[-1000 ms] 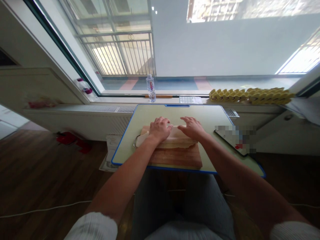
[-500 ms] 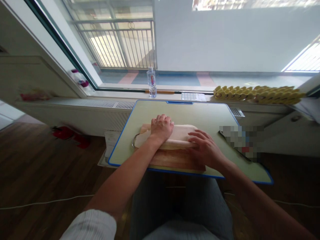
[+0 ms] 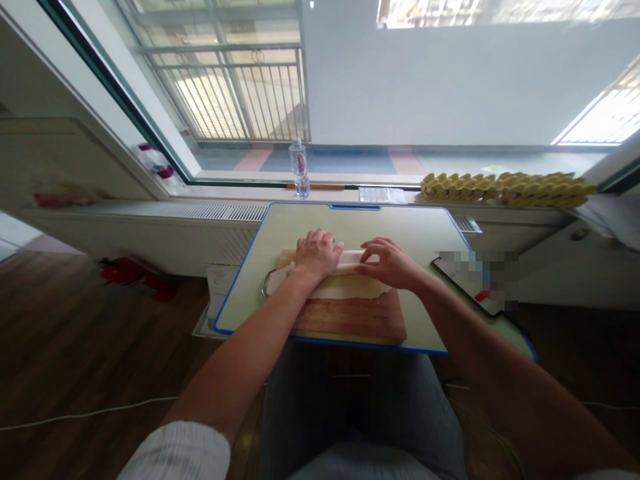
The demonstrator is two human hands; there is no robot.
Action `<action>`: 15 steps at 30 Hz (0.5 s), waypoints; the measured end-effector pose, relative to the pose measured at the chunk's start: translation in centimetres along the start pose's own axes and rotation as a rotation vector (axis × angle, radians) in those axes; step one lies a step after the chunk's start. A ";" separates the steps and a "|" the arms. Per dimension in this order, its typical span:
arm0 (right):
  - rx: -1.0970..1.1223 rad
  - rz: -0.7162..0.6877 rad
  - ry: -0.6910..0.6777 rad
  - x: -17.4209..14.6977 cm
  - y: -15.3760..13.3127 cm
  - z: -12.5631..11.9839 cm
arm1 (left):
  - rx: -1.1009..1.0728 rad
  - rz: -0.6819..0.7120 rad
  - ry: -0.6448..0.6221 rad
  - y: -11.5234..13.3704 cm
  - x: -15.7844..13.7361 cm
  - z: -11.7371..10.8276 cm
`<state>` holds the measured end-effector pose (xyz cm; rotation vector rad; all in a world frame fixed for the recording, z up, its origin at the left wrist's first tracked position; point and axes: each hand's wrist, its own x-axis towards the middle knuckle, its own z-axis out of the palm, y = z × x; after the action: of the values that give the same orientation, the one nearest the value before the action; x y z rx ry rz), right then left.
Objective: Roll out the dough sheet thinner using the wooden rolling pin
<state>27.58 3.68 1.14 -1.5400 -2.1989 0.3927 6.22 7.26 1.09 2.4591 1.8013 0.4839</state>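
Note:
A thin sheet of pale dough [image 3: 345, 288] lies across a wooden cutting board [image 3: 350, 320] with a metal handle at its left end. My left hand [image 3: 316, 253] rests palm down on the left part of the dough, its fingers extended toward the far edge. Across the far part of the dough runs a pale rod like a rolling pin [image 3: 349, 263], its left end hidden by my left hand. Curled fingers and thumb of my right hand [image 3: 387, 261] close around the rod's right end.
Beneath the board is a pale green, blue-edged mat [image 3: 415, 230]. A partly blurred flat object [image 3: 463, 283] lies to the right. Along the sill stand a plastic bottle [image 3: 299, 170], a white grid-like item [image 3: 374, 195] and yellow egg trays [image 3: 505, 190].
My right hand and the rod have moved from the near part of the dough to its far part. My left hand has stayed almost in place. The view has shifted slightly.

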 end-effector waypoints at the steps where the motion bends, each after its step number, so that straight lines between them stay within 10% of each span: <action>1: 0.005 0.029 0.001 0.7 0.1 0.0 | 0.005 0.013 0.008 0.0 0.0 0.0; 15: -0.221 0.234 -0.048 4.0 -0.2 2.5 | 0.041 0.022 -0.096 -0.3 1.2 0.9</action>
<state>25.01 7.36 -0.25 -1.9348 -2.1630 0.2654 6.46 8.60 0.44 2.4846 1.7669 0.3276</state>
